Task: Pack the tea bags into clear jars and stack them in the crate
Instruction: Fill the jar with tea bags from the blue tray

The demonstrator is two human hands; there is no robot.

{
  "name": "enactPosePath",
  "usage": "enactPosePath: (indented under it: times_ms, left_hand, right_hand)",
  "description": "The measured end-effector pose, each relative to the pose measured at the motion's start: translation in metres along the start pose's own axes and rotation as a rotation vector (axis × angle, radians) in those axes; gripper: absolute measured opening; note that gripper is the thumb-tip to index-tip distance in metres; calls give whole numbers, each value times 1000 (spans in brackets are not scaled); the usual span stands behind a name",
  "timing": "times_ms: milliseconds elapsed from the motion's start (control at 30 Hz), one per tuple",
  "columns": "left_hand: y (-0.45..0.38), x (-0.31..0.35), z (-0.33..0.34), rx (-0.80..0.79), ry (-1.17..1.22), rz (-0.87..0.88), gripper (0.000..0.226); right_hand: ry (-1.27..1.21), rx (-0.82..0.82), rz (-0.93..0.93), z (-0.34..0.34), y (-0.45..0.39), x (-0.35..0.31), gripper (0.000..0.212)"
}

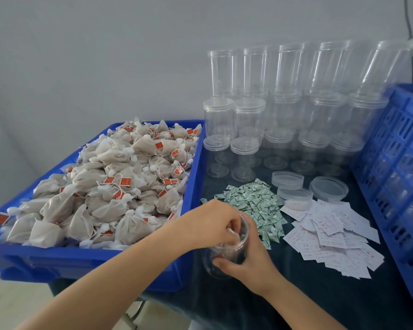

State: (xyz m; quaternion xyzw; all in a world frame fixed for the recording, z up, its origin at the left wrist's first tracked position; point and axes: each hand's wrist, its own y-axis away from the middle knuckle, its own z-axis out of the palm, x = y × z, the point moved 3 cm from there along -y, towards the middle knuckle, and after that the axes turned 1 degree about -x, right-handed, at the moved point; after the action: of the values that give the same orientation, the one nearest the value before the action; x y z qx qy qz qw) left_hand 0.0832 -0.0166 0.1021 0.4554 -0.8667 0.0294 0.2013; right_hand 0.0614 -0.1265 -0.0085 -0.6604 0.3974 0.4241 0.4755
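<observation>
Left hand (215, 222) pinches a tea bag (231, 233) into the jar (227, 253) gripped by right hand (246, 260); sachets (255, 206) and slips (332, 236) lie right; jar contents blurred.

1. We see a table covered with a dark green cloth (308, 303).
2. On its left side stands a blue tray (105, 265), heaped with tea bags.
3. At the back, clear jars (244, 153) stand in stacked rows on the cloth.
4. In front of them lie three loose lids (287, 180).
5. A pile of small green sachets (255, 206) lies near the middle, touching a spread of white paper slips (332, 236).
6. A blue crate (401, 177) stands on the right side.
</observation>
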Motion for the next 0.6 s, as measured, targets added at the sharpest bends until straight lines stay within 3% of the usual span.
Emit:
enactPosePath:
  times_ms: [167, 600]
  left_hand:
    - [-13, 10, 7, -137, -149, 44, 19]
    - [-27, 5, 17, -434, -253, 105, 12]
  right_hand:
    - [-18, -7, 32, 0, 2, 0, 89]
    - [0, 15, 31, 3, 0, 6, 95]
